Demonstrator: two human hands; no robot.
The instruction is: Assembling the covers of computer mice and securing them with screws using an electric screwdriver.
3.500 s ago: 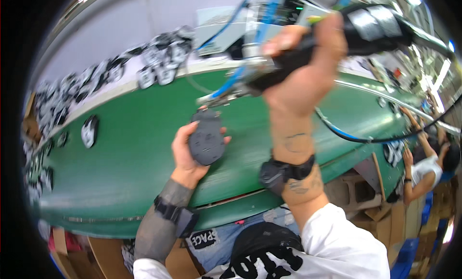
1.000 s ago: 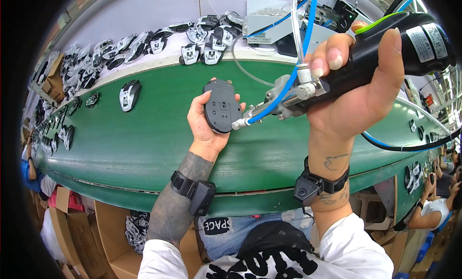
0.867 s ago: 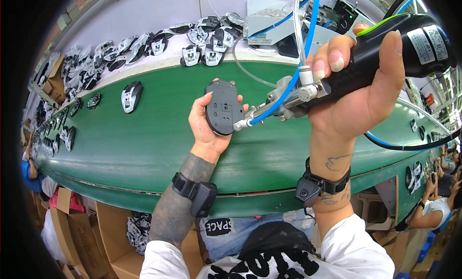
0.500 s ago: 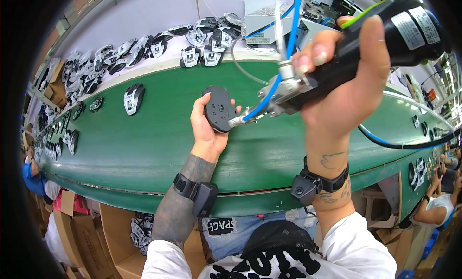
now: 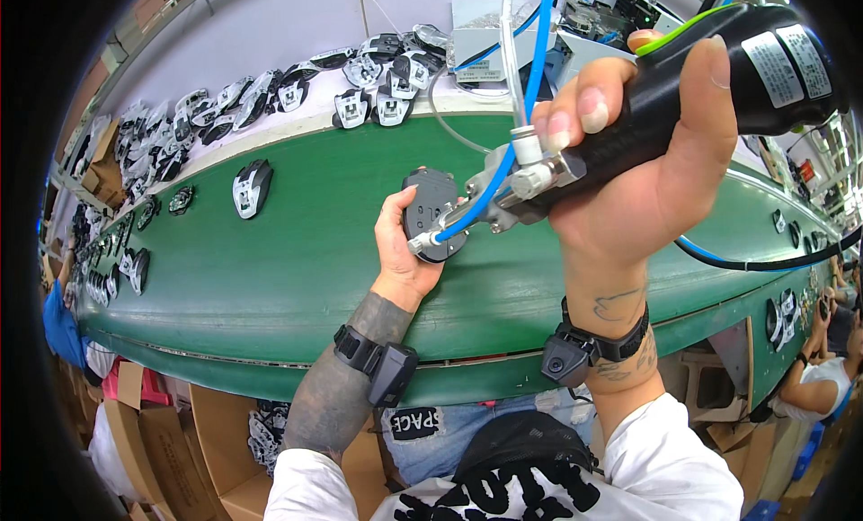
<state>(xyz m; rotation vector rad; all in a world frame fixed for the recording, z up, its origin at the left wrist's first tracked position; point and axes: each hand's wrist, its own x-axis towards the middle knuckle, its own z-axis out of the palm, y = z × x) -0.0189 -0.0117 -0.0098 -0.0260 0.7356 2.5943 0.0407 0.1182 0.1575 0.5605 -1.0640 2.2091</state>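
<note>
A: How are the two hands posing?

B: The left hand (image 5: 404, 251) is holding near the middle of the frame, its forearm slanting up from the lower centre. Thumb and fingers are clamping the sides of a flat, dark-grey, rounded plastic mouse base (image 5: 430, 197), its broad face showing.

A: And the other?

B: The right hand (image 5: 647, 184) is standing upright at the upper right, its fingers wrapping a thick black cylindrical power driver (image 5: 663, 91) and its thumb pointing up along the body. The driver's silver metal nose (image 5: 494, 197), with a bright-blue plastic tube (image 5: 542, 67) running to it, is slanting down-left across the base's lower part; I can't tell whether the tip is touching it.

A: What surface is lying beneath?

B: A smooth green work surface (image 5: 297, 287) is spreading across the frame. A black-and-white mouse shell (image 5: 253, 189) is resting on it, left of centre.

A: And the room?

B: Black-and-white plastic shells (image 5: 238, 103) are crowding a pale ledge (image 5: 261, 136) at the upper left. Open brown cardboard boxes (image 5: 211, 431) are sitting at the lower left, and a co-worker in white (image 5: 820, 386) is showing at the right edge.
</note>
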